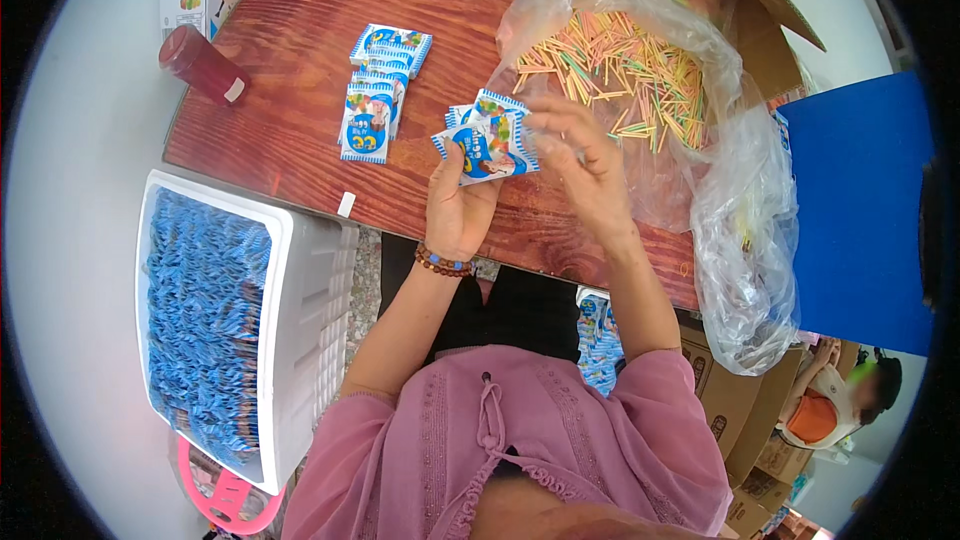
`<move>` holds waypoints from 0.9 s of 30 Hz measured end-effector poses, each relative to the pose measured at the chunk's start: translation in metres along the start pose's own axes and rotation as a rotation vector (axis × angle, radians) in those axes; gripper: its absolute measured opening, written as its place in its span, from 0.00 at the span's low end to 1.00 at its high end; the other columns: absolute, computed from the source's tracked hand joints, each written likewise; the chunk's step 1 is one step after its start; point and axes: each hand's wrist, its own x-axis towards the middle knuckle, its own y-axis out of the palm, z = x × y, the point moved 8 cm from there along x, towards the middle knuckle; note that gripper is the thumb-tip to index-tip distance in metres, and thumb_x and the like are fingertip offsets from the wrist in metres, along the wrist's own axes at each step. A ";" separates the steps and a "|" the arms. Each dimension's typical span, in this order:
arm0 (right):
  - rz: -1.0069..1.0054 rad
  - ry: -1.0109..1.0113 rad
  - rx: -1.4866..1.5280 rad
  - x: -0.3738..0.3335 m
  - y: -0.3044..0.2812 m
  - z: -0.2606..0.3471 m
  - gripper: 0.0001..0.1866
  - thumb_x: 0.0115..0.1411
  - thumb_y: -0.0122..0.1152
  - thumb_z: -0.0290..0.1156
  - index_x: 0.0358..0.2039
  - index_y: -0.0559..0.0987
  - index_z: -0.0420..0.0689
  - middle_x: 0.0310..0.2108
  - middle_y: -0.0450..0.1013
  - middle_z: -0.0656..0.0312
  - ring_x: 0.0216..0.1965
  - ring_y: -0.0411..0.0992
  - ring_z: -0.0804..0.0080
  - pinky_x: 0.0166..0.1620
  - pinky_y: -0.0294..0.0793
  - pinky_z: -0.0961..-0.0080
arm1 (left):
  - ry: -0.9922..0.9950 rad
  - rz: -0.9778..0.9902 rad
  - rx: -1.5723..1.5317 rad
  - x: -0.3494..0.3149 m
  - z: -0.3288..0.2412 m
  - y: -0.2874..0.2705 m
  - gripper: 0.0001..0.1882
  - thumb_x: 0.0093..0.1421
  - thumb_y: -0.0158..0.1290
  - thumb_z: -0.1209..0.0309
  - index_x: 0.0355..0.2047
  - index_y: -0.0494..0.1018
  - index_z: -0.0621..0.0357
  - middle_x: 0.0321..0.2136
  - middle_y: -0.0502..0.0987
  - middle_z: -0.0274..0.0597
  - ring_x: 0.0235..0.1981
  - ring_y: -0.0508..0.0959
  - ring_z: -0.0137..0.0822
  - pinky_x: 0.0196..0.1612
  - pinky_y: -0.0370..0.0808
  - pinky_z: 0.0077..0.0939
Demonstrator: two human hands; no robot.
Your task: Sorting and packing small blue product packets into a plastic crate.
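Observation:
My left hand (459, 202) is closed around a few small blue-and-white candy packets (490, 148), fanned out above the table's near edge. Thumb in front, it grips them from their lower left side. My right hand (588, 162) is at the packets' right edge, its fingers loosely bent, apart and slightly blurred. Whether its fingertips touch the packets is hard to make out. Farther left, an overlapping row of the same packets (367, 122) lies on the red-brown wooden table (290, 70). Right of my hands, thin pastel sticks (625, 65) lie heaped in a clear plastic bag (735, 200).
A white crate (310, 310) full of blue packets stands at the left, beside a pink plastic handle-like piece (230, 495). A dark red jar (203, 65) stands at the table's far left. Cardboard boxes (735, 390) and a blue panel (855, 210) are on the right. Another person (825, 405) sits beyond.

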 end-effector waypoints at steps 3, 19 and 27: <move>-0.145 0.045 0.200 0.000 -0.009 0.001 0.08 0.56 0.60 0.26 0.37 0.79 0.43 0.45 0.73 0.58 0.50 0.68 0.58 0.55 0.61 0.63 | -0.013 -0.022 -0.062 -0.002 0.000 -0.001 0.21 0.66 0.47 0.59 0.53 0.66 0.59 0.51 0.73 0.40 0.52 0.72 0.36 0.58 0.68 0.39; 0.126 0.363 0.548 0.016 0.048 -0.038 0.07 0.61 0.59 0.26 0.37 0.79 0.38 0.32 0.77 0.64 0.33 0.73 0.81 0.38 0.72 0.83 | 0.082 0.025 0.099 -0.015 -0.033 0.008 0.17 0.64 0.52 0.68 0.51 0.68 0.62 0.46 0.76 0.42 0.45 0.77 0.34 0.49 0.74 0.32; 0.260 0.414 0.362 0.030 0.084 -0.046 0.09 0.58 0.63 0.28 0.38 0.79 0.39 0.32 0.77 0.65 0.33 0.74 0.82 0.38 0.73 0.84 | 0.323 -0.172 0.279 -0.021 -0.071 -0.015 0.11 0.59 0.54 0.80 0.43 0.74 0.65 0.39 0.79 0.42 0.38 0.79 0.28 0.43 0.76 0.23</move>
